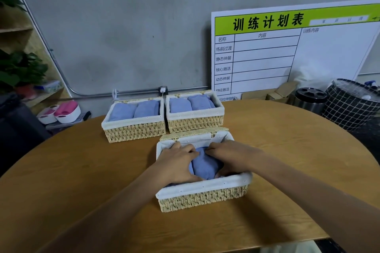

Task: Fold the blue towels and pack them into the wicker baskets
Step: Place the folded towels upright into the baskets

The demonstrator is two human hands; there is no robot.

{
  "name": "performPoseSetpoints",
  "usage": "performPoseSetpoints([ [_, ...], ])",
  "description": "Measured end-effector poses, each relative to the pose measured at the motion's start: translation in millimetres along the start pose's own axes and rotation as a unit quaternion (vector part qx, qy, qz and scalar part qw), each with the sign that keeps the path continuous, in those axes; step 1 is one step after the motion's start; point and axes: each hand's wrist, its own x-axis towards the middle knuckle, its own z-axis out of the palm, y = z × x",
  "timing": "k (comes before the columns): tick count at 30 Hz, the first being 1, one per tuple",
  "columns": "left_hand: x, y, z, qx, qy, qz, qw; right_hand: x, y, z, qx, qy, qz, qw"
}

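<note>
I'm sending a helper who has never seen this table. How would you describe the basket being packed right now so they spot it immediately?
On the round wooden table stand three wicker baskets with white liners. Two sit side by side at the back near the wall; the nearest basket stands alone in front of them. Only it has the left hand and right hand inside, pressing a blue towel.

A round wooden desk [82, 170] stands before a grey concrete wall [123, 26]. A white-and-green chart board [308, 51] leans against it; wooden shelves [18, 31] with plants [20, 68] stand left.
</note>
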Motion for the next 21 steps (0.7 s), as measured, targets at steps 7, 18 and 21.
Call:
performPoseSetpoints([
  [7,-43,-52,-35,-0.195,0.201,-0.109,0.954,-49,24,-27,0.251,0.243,0.083,0.933],
  [18,-28,5,19,-0.51,0.212,-0.16,0.818,-87,-10,17,0.538,0.21,0.182,0.796],
  [21,-9,25,15,-0.515,0.209,-0.142,0.819,-105,4,24,0.495,0.246,0.221,0.804],
])
